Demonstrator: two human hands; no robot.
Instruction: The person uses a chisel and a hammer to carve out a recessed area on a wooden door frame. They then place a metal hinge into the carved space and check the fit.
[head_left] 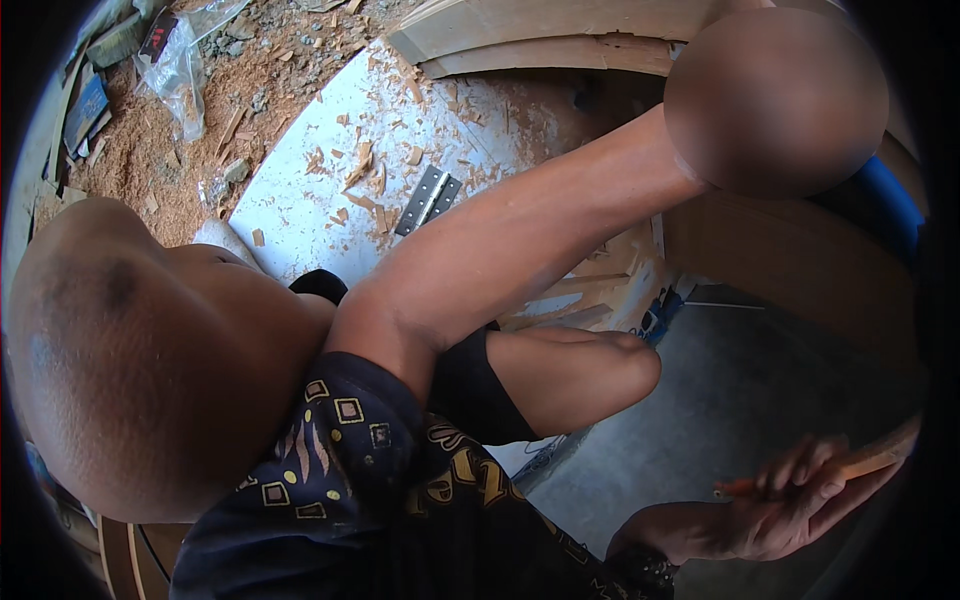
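One right hand (775,515), lower right: fingers curled, pinching a slim orange stick (735,489), exact kind unclear. Stick seen over grey floor (720,380), near end pointing left, far end hard to trace. One left hand (778,100), upper right, at end of outstretched left arm (540,225): masked by a round blur, fingers and any held item impossible to make out. Near it, one blue object (890,210), partly in view, and brown wooden boards (530,45). One dark hinge (428,200) with silvery pin, lying on white panel (285,215). Wood chips (360,165), scattered over same panel. Sawdust (180,185) and one clear plastic bag (180,70), upper left.
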